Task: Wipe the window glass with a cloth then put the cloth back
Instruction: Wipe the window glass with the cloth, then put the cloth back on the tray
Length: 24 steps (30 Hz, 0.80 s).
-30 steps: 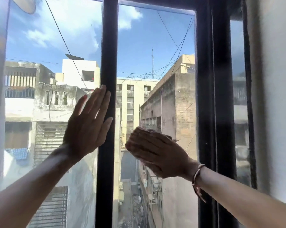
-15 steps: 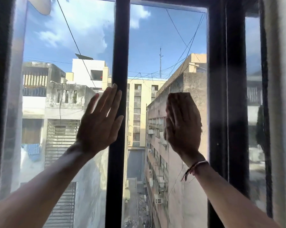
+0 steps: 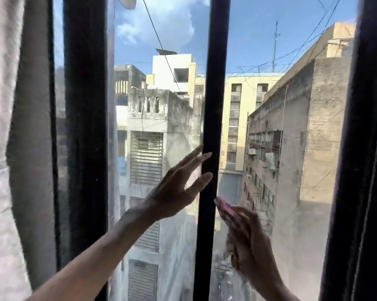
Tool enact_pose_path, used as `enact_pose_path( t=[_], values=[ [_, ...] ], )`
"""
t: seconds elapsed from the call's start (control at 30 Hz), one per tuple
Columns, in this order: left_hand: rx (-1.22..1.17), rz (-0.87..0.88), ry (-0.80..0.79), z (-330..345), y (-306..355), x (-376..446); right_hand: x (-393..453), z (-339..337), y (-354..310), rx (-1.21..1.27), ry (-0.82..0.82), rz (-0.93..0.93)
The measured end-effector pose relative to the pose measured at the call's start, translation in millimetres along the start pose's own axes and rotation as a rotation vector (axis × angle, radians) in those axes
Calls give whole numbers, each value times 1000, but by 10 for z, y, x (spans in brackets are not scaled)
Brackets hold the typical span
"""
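Note:
The window glass [image 3: 291, 131] fills the view, split by a dark middle bar [image 3: 213, 105]. My right hand [image 3: 250, 242] lies flat against the lower part of the right pane, pressing a pink cloth [image 3: 225, 206] onto it; only the cloth's upper edge shows above my fingers. My left hand [image 3: 179, 187] is up at the left pane with fingers spread, its tips reaching the middle bar. It holds nothing.
A thick dark frame post [image 3: 85, 127] stands left of the left pane, with a pale wall or curtain [image 3: 3, 105] beyond it. Another dark frame post [image 3: 361, 148] bounds the right pane. Buildings and sky show through the glass.
My right hand has swept down and left across the right pane, from mid height to low beside the middle bar. The left fingers have spread. The view has shifted left.

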<state>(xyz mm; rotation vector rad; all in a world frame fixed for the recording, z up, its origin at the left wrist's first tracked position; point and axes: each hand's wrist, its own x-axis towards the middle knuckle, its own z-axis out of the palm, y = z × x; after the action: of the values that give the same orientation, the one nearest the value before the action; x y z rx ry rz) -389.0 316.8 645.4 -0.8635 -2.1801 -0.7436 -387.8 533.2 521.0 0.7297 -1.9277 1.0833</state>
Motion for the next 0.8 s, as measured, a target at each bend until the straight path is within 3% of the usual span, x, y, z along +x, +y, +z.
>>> enact_pose_path(
  t=[0.07,0.13,0.37,0.5,0.63,0.73,0.8],
  values=[
    [-141,-159,-130,-204,6,-571,-50,248,-325,399,-211,185],
    [-233,-300,-139,-419,-33,-1034,-30,440,-597,685,-395,341],
    [-275,-878,297,-1156,-290,-3445,-845,1845,-1683,1115,-869,1023],
    [-270,-1241,396,-1023,-335,-5272,-2087,2622,-1985,975,-1064,1319],
    [-238,-1604,432,-515,-377,-6889,-3591,3417,-1902,786,-1107,1569],
    [-283,-1871,341,85,-408,-8035,-4927,3911,-1678,470,-1112,1674],
    [-342,-1965,231,446,-402,-8527,-5390,4037,-1668,333,-1107,1760]
  ],
)
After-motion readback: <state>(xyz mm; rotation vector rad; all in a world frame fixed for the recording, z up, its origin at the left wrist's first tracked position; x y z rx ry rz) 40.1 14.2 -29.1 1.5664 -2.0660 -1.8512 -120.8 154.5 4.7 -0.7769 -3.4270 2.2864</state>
